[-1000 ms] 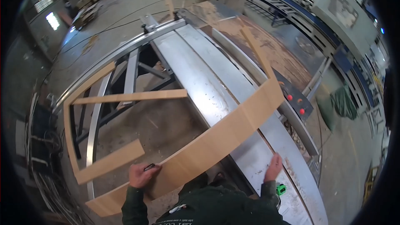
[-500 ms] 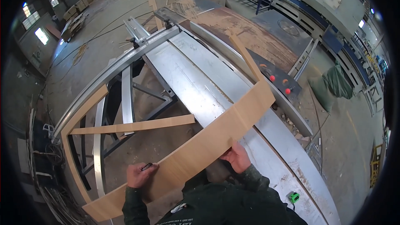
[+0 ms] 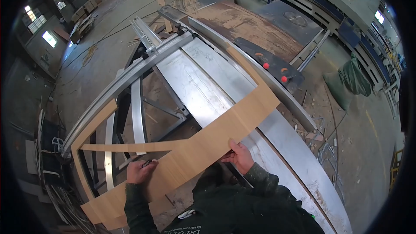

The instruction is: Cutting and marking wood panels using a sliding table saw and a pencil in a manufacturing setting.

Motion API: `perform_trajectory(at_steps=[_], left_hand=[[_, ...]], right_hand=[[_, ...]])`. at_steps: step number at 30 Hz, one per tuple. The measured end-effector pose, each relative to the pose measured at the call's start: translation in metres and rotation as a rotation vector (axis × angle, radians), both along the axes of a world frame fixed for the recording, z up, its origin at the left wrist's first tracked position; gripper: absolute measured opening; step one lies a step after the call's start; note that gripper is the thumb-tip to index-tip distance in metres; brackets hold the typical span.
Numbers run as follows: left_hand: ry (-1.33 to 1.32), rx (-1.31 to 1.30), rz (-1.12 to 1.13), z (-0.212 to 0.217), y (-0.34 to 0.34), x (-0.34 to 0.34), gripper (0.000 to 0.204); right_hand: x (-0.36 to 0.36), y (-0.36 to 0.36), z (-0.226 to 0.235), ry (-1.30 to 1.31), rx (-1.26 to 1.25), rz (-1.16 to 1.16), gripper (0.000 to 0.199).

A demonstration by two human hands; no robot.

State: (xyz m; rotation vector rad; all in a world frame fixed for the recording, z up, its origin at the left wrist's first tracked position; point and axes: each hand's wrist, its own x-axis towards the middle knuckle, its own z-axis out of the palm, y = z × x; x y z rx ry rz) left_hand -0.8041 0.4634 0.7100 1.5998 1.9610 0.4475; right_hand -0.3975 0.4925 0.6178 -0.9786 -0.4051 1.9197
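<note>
Across my body lies a wide, light-brown wooden board [image 3: 190, 160] with narrower wooden strips reaching away from it. One strip bends up at the far left [image 3: 97, 121], a thin one runs across the middle [image 3: 130, 147], and another juts out at the right end [image 3: 245, 65]. My left hand [image 3: 141, 172] is closed at the board's far edge, a small dark object [image 3: 149, 163] poking out of its grip; its kind is unclear. At the near edge my right hand [image 3: 240, 158] grips the board, thumb on top and fingers underneath.
Beneath the board's right part is the metal sliding table [image 3: 195, 91] of a saw, with a long rail [image 3: 125, 78] and open frame at left. Beyond stands a sawdust-covered top [image 3: 251, 21] with red knobs [image 3: 266, 65]. A green sack [image 3: 355, 76] sits at right.
The wooden piece has shifted left and tilted, its board facing up more. The middle strip's right end now meets the board's edge in view. Both hands keep their grip.
</note>
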Motion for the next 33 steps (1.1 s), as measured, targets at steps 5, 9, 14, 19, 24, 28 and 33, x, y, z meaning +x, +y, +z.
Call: perform_trajectory(at_steps=[5,9,14,19,24,28,33], left_hand=[[0.030,-0.087,0.090,-0.008,0.031,-0.021,0.049],[0.071,-0.068,0.106,-0.016,0.076,-0.024,0.053],[0.083,-0.027,0.115,-0.043,0.145,-0.043,0.061],[0.080,-0.061,0.107,-0.074,0.208,-0.067,0.063],[0.079,-0.106,0.063,-0.112,0.250,-0.073,0.066],[0.189,-0.070,0.026,-0.144,0.257,-0.076,0.066],[0.707,0.270,-0.210,-0.164,0.232,-0.070,0.043]], right_hand=[[-0.022,0.035,-0.011,-0.023,-0.025,-0.017,0.043],[-0.033,0.080,-0.029,-0.057,-0.057,0.007,0.044],[-0.053,0.145,-0.054,-0.062,-0.039,0.032,0.045],[-0.073,0.202,-0.073,-0.093,-0.078,0.023,0.042],[-0.072,0.242,-0.094,-0.132,-0.129,-0.011,0.044],[-0.072,0.259,-0.104,-0.192,-0.161,-0.024,0.044],[-0.080,0.268,-0.106,-0.265,-0.206,-0.040,0.047]])
